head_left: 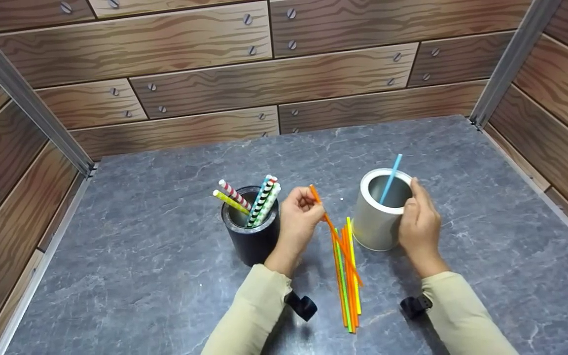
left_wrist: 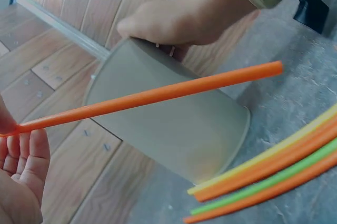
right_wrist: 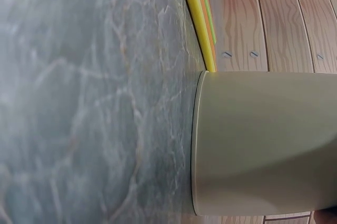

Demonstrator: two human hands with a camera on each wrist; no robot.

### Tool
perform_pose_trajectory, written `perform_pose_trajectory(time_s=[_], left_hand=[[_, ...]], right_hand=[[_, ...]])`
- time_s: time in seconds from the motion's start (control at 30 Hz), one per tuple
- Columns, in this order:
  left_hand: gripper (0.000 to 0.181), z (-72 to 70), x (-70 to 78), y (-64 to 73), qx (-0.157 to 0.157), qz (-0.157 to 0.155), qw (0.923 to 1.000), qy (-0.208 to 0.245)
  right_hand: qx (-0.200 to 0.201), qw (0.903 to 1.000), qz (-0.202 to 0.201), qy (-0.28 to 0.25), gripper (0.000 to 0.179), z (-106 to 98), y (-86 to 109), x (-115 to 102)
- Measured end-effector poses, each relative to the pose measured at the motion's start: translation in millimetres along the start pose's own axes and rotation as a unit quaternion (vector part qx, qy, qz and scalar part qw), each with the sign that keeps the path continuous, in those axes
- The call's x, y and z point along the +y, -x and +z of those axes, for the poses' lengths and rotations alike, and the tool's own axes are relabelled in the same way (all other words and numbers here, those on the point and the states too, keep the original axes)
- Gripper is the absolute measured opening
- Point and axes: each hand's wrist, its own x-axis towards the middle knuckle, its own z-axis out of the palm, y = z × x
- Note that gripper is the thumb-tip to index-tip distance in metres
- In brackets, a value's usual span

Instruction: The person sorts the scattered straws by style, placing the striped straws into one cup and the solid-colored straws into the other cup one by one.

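Observation:
My left hand pinches an orange straw near one end, between thumb and fingers. In the head view that straw slants over a bundle of plain straws in orange, green and yellow, lying on the table between my hands. My right hand holds the side of a silver can, thumb on the near side and fingertips up at the rim. The can stands upright, and a single blue straw leans inside it. The right wrist view shows the can's wall and its base on the table.
Left of my left hand stands a black cup with several patterned straws poking out. The grey marbled table is bounded by wood-print walls at the back and sides. A black strap device sits on each wrist.

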Motion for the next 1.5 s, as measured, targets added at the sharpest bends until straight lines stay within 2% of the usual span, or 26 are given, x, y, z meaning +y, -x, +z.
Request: perform_pose_trajectory(time_s=[0.4, 0.57, 0.7, 0.83, 0.97, 1.17, 1.37, 1.5], left_hand=[[0.014, 5.6, 30.8, 5.4, 0.033, 0.077, 0.9952, 0.051], [0.014, 6.3, 43.4, 7.0, 0.043, 0.122, 0.9897, 0.062], [0.019, 8.1, 49.0, 8.3, 0.047, 0.159, 0.982, 0.09], [0.022, 10.0, 49.0, 10.0, 0.052, 0.2, 0.9714, 0.116], [0.022, 11.1, 45.8, 11.2, 0.053, 0.234, 0.9631, 0.122], [0.02, 15.9, 42.0, 12.1, 0.042, 0.257, 0.9592, 0.109], [0.016, 21.9, 34.0, 13.3, 0.036, 0.282, 0.9558, 0.076], [0.016, 27.4, 28.6, 14.7, 0.02, 0.292, 0.9546, 0.054]], right_hand=[[0.0, 1.0, 0.007, -0.005, 0.043, 0.0, 0.4, -0.5], [0.006, 0.9999, 0.001, -0.008, 0.042, 0.7, 0.5, -1.0], [0.005, 1.0, 0.002, -0.006, 0.042, 0.6, 0.2, -0.8], [0.002, 1.0, 0.004, -0.002, 0.042, 0.7, 0.0, -0.2], [0.003, 1.0, 0.004, 0.001, 0.043, 1.3, 0.8, 0.3], [0.002, 1.0, 0.004, 0.001, 0.043, 0.7, 0.5, -0.1], [-0.004, 1.0, 0.004, 0.001, 0.043, 0.2, 0.2, -0.6], [0.001, 1.0, 0.003, -0.002, 0.043, 0.5, 0.1, -0.9]])
